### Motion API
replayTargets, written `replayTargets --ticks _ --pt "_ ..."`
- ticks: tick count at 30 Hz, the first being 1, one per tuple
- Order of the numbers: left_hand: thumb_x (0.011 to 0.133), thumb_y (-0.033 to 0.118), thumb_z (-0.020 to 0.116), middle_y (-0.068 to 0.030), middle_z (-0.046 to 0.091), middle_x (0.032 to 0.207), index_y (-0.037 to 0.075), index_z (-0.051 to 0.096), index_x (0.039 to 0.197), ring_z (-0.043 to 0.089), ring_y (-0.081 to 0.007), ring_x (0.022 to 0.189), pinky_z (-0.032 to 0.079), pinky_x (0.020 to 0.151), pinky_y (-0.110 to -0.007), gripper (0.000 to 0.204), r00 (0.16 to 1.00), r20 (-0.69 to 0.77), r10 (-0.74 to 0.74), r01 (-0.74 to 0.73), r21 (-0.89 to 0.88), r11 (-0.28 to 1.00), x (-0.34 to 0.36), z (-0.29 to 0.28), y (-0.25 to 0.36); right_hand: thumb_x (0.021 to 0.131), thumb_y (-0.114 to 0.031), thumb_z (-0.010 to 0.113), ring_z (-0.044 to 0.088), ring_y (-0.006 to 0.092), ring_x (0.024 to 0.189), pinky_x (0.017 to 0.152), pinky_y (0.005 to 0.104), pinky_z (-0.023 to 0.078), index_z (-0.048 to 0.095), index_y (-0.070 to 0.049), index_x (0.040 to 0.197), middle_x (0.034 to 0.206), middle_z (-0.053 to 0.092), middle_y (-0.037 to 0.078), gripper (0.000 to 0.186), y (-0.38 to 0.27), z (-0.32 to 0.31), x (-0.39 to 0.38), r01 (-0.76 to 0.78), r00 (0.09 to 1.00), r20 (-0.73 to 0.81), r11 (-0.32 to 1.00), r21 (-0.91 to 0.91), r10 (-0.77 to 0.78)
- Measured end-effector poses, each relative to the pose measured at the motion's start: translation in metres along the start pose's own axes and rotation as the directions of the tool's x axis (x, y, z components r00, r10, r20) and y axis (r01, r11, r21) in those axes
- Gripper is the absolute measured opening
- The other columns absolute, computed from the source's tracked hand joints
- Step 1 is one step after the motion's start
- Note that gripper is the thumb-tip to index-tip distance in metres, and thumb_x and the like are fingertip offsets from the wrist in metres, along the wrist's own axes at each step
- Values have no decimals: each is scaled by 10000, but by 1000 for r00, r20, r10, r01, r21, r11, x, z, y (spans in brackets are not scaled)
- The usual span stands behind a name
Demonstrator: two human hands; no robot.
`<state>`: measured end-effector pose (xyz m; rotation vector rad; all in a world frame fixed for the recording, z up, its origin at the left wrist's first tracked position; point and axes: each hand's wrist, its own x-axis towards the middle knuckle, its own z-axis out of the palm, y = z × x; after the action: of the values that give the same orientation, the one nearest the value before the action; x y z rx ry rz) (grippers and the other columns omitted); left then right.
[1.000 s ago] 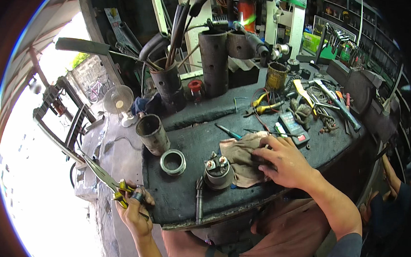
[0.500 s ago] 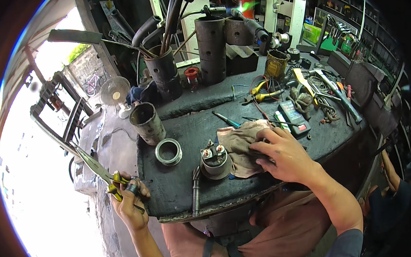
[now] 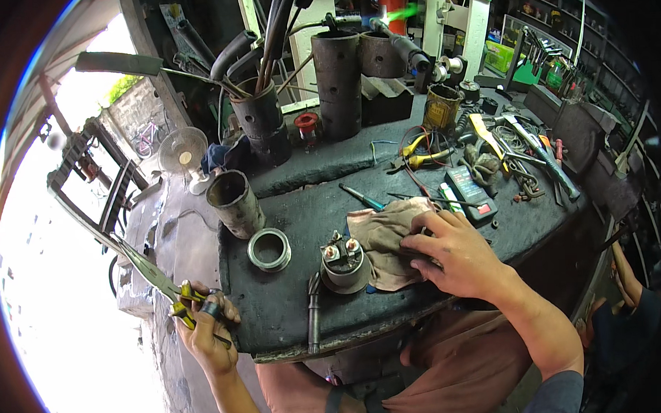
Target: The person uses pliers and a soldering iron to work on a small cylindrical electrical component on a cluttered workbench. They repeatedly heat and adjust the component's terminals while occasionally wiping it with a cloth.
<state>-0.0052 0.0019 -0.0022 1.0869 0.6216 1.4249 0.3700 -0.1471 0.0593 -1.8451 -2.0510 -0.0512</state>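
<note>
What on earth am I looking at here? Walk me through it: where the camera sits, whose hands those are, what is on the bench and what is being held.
There is no machine here, only a person at a workbench. The camera is worn on the person's head and looks down, and its wide lens bends straight edges. The two forearms rising from the bottom are the person's own. The left hand, held off the bench's left edge, grips long-nosed pliers with yellow handles. The right hand presses on a tan rag on the dark bench top. Beside the rag stands a small metal cylinder with terminals, then a metal ring and a dark pipe piece. Further back lie screwdrivers, wires and a meter.
</note>
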Motion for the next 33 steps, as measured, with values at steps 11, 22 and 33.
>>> replayTargets --ticks 11,22,33 --pt "1045 80 616 -95 603 982 20 511 1374 578 -187 768 505 677 -340 351 1000 -12 3 -4 -76 997 0 0 -2 885 -167 824 612 337 1186 1040 458 483 767 -108 1227 1278 637 91 352 1 2 -2 -6 1000 10 1000 -4 6" --pt "1099 244 611 -75 567 995 53 512 1462 560 -177 818 482 731 -336 422 999 49 7 -9 45 999 0 -7 -2 890 -178 820 610 336 1182 1044 459 478 761 -104 1228 1279 632 90 351 1 1 -1 0 1000 18 1000 -3 0" --pt "1033 64 625 -85 609 984 29 517 1351 584 -181 751 510 665 -333 338 1000 -17 -5 4 -62 998 1 2 1 890 -188 817 609 332 1204 1028 456 482 765 -101 1217 1266 633 93 342 1 1 0 8 1000 11 1000 -1 -8"
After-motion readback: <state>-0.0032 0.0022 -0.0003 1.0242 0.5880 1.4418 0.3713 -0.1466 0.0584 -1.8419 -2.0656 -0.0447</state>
